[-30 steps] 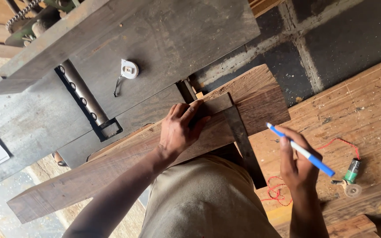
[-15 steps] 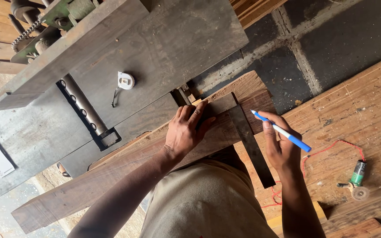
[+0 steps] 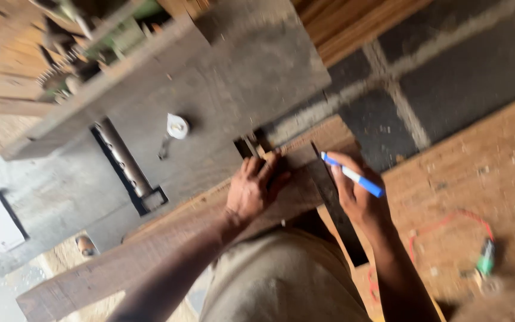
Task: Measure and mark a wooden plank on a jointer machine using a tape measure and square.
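Two hands are seen at the far end of a long dark wooden plank (image 3: pixel 168 238), and the whole view is smeared by motion. Nearest of all, a beige garment (image 3: pixel 281 280) is seen just below the plank, filling the bottom middle. On the plank's upper face, the left hand (image 3: pixel 254 188) is laid flat, fingers spread and pressed down over the stock of a dark metal try square (image 3: pixel 335 209); nothing is gripped by it, only held down. The square's long blade is run across the plank and out past its near edge. Just right of that blade, the right hand (image 3: pixel 359 197) is curled around a blue and white pen (image 3: pixel 351 175), pinched between thumb and fingers, with the blue tip pointed at the plank's far end close beside the square. Whether the tip is touching the wood cannot be told through the blur.

To the right of the plank, a wide pale timber surface (image 3: pixel 478 179) is seen, with a red cord (image 3: pixel 448 223) looped on it and a small green tool (image 3: pixel 486 259) at the cord's end. Beyond the plank, a grey metal machine table (image 3: pixel 239 77) is spread out, and a small white tape measure (image 3: pixel 177 126) is resting on it, well apart from the hands. Farther right, dark floor tiles (image 3: pixel 448 77) are visible.
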